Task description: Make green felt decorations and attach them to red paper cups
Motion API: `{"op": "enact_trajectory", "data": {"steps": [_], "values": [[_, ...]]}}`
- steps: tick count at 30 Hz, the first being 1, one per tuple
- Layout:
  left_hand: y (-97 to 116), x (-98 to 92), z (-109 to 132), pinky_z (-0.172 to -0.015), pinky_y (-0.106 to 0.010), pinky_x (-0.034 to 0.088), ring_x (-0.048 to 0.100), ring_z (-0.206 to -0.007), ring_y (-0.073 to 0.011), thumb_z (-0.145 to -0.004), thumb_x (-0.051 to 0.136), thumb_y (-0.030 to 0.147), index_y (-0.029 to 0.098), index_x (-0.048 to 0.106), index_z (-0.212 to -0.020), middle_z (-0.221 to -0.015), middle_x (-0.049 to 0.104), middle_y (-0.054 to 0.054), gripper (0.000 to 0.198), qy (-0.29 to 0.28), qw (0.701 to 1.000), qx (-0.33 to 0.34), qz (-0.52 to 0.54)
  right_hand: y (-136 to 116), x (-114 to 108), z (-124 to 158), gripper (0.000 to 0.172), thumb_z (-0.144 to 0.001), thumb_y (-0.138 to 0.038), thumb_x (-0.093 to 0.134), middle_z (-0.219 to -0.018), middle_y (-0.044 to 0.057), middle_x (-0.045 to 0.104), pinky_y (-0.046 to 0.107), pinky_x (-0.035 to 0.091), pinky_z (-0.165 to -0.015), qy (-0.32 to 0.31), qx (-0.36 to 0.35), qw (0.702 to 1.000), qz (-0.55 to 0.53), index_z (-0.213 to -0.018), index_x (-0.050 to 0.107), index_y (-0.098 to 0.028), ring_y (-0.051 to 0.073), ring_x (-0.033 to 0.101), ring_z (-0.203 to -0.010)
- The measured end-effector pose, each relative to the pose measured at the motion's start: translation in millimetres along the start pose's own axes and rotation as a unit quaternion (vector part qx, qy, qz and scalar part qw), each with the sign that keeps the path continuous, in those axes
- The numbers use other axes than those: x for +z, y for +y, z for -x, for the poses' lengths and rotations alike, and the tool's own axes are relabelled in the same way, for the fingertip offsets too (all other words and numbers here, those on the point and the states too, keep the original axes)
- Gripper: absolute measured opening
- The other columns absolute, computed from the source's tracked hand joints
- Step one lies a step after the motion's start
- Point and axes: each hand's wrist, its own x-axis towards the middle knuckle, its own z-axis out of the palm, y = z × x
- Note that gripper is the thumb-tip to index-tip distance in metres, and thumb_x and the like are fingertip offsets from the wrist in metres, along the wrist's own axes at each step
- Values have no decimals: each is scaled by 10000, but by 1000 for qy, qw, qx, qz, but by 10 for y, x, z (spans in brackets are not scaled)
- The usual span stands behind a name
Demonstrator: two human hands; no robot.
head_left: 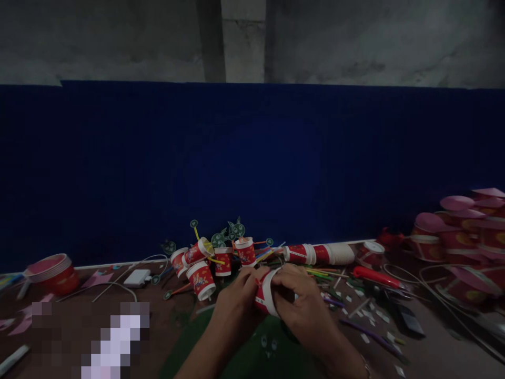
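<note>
A red paper cup (269,292) with a white rim is tilted on its side between my hands, its mouth turned to the right. My left hand (238,301) is wrapped round the cup's body. The fingers of my right hand (306,301) are bent at the rim and reach partly into the mouth; the fingertips are hidden. Below both hands lies a dark green sheet (252,347) with a drawn face. Just beyond are several red patterned cups (201,279) with coloured straws and round green cut-outs.
Nested paper cups (329,253) lie sideways at the back. A red cutter (376,276), loose straws and white scraps (369,316) lie to the right. Pink-topped red cups (460,239) are piled far right. At left stand nested red bowls (53,273) beside a white charger (137,278) and cables.
</note>
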Motion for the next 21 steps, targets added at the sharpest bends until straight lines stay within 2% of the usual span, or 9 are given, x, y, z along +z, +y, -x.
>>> {"op": "enact_trajectory", "data": {"steps": [4,7,10,12,16,21], "values": [[12,-12,-16,-757,-341,508,571,-1026,-233,-717,577,160,298,329,-1294,-1189,518,-78,643,-16,1000,-8,-3,27,22,-12,174,-767,-108,529,-633,3,579,296,355,-646,8,29,1000,-7,-640,619,-187,154,502,-637],[24,-36,-18,-777,-371,508,544,-1070,-251,-714,583,178,285,236,-1338,-1229,479,-98,722,-4,1000,-2,10,53,-29,-16,119,-781,-138,548,-764,17,627,314,397,-710,28,28,999,-20,-803,644,-205,172,540,-727],[24,-42,1,-893,-442,453,434,-1194,-292,-708,588,193,246,127,-1380,-1312,390,-139,816,24,999,18,12,49,-90,-6,161,-814,-178,539,-940,41,610,345,417,-806,80,10,996,-40,-953,609,-219,192,542,-884],[11,-25,18,-937,-474,416,356,-1256,-308,-751,542,182,233,93,-1394,-1359,326,-162,785,42,999,16,2,28,-97,4,186,-801,-196,566,-977,56,568,360,423,-817,86,-19,996,-33,-981,602,-226,206,518,-933],[-37,45,36,-916,-455,441,393,-1227,-293,-784,525,193,226,142,-1384,-1326,337,-165,712,54,998,-1,14,5,-20,9,247,-745,-147,613,-1081,80,499,416,404,-837,67,-71,994,51,-966,646,-253,257,454,-1021],[-123,118,40,-818,-395,492,523,-1067,-256,-742,569,193,215,325,-1252,-1157,473,-124,566,81,994,2,79,8,78,0,217,-773,-91,574,-1130,55,525,419,390,-818,133,-161,975,78,-851,686,-259,247,460,-1015]]}}
